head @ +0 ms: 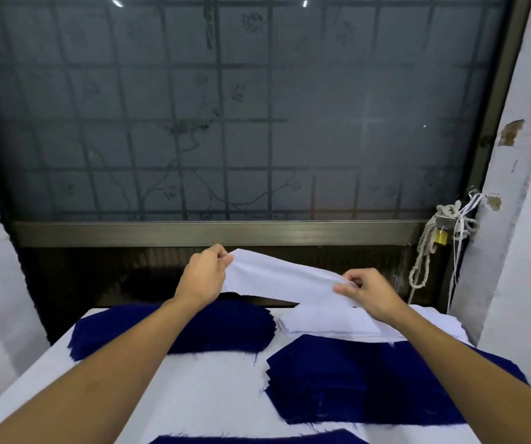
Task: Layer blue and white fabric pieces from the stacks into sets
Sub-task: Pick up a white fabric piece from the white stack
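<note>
head view: the left hand [205, 274] and the right hand [366, 294] hold a white fabric piece [277, 278] stretched in the air between them, above the far edge of the table [213, 389]. the left hand pinches the piece's far-left corner between thumb and fingertips, closed tight on the cloth; the right hand pinches its right end in the same way, fingers curled in and closed on the fabric. the piece slopes down from the left hand toward the right, and hangs just over the white fabric stack [331, 325], which lies at the far right of the table — whether its lower edge touches the stack cannot be told. a blue fabric stack [225, 328] lies at the far left, partly under the left forearm. nearer, on the right, a second blue stack [360, 379] lies just beside the white stack, its frayed edges fanned out at the left side. a further blue piece [257, 439] shows at the bottom edge. behind the table stands a frosted window [225, 107] with a grille, and at its right a rope [424, 248] hangs with a brass padlock [441, 237].
</note>
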Available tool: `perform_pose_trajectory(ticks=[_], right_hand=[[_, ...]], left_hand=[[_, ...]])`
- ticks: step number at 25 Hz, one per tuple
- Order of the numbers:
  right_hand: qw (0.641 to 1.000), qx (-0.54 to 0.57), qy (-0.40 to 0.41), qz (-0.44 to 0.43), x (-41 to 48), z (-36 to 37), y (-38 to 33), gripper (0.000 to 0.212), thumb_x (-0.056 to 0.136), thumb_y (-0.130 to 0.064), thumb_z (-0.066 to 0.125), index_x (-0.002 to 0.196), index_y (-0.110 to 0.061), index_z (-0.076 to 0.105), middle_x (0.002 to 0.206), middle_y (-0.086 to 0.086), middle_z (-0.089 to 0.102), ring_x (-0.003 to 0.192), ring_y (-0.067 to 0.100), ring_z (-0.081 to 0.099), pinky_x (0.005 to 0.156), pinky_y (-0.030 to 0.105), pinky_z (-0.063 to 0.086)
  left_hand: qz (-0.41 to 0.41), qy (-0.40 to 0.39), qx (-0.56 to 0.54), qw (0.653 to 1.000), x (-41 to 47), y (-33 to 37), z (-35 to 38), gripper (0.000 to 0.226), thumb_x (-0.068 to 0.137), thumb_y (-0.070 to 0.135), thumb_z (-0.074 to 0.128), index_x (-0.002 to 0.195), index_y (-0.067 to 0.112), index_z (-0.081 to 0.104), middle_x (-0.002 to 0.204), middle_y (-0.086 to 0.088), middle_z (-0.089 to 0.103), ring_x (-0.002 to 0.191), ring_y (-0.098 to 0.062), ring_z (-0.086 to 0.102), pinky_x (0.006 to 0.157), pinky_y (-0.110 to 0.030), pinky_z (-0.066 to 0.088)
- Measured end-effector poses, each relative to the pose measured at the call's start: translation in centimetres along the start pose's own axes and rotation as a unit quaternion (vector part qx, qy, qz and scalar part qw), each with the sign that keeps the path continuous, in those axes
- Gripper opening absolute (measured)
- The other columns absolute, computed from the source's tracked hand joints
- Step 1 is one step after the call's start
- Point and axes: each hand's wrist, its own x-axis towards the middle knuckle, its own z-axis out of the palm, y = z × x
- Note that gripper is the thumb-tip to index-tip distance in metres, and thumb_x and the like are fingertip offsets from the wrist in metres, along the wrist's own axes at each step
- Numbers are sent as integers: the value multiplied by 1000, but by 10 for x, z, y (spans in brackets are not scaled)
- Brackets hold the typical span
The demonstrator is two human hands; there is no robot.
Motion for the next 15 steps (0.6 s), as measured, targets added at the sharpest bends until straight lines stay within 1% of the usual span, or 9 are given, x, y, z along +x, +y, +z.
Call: perform_pose_trajectory(ticks=[3, 4, 5, 7, 9, 11, 13, 14, 15], right_hand=[[998, -31, -29, 35, -16, 8, -11, 15, 93, -30, 72, 85, -18, 70, 75, -2, 64, 54, 2, 61, 55, 18, 39], [998, -41, -34, 41, -21, 10, -13, 15, 94, -31, 71, 85, -18, 70, 72, -1, 64, 48, -2, 58, 53, 17, 37], [997, -46, -34, 44, -27, 10, -15, 17, 95, -31, 69, 84, -18, 69, 68, 1, 64, 44, -3, 56, 53, 18, 36], [998, -33, -30, 42, -37, 8, -20, 27, 99, -30, 64, 78, -13, 64, 63, 6, 63, 47, 0, 59, 56, 20, 38], [999, 1, -17, 47, -45, 4, -25, 36, 103, -30, 57, 74, -8, 61, 64, 9, 63, 61, 9, 68, 63, 26, 45], [998, 34, 0, 52, -53, 2, -33, 42, 105, -30, 52, 71, -7, 60, 63, 6, 62, 65, 20, 67, 65, 30, 47], [996, 74, 8, 57, -62, 2, -41, 44, 106, -32, 48, 72, -5, 57, 65, 8, 54, 63, 23, 53, 65, 33, 41], [994, 97, 9, 59, -68, 3, -43, 45, 107, -34, 46, 75, -3, 56, 68, 10, 50, 64, 24, 46, 64, 34, 37], [991, 119, 13, 61, -74, 5, -43, 48, 107, -35, 45, 81, 3, 58, 73, 13, 48, 65, 24, 43, 63, 31, 36]], left_hand=[[-23, 20, -4, 1000, -10, -24, -30, 28, 105, 34, 53, 80, 20, 59, 75, -1, 63, 70, -18, 58, 64, -37, 46], [-34, 24, -4, 999, -15, -33, -38, 27, 104, 34, 55, 80, 21, 60, 78, 1, 64, 75, -16, 59, 65, -35, 46], [-47, 27, -8, 999, -20, -42, -45, 26, 103, 34, 57, 81, 22, 62, 82, 2, 65, 81, -15, 60, 70, -33, 45], [-70, 35, -21, 997, -29, -58, -56, 22, 102, 34, 59, 84, 23, 64, 87, 6, 66, 88, -12, 61, 81, -34, 45], [-77, 43, -32, 996, -37, -67, -65, 21, 101, 36, 61, 86, 23, 66, 87, 8, 66, 88, -9, 59, 84, -33, 45], [-74, 53, -51, 995, -46, -70, -74, 24, 100, 40, 60, 86, 21, 65, 86, 5, 67, 86, -10, 60, 78, -28, 44], [-70, 79, -75, 992, -56, -66, -82, 27, 100, 42, 60, 86, 18, 64, 84, 1, 66, 83, -12, 60, 69, -23, 41], [-67, 92, -84, 990, -63, -64, -84, 27, 101, 41, 59, 87, 18, 63, 84, 1, 66, 83, -12, 61, 67, -21, 40], [-65, 102, -87, 989, -71, -63, -85, 26, 101, 40, 59, 89, 17, 63, 84, 2, 65, 83, -11, 61, 67, -20, 40]])
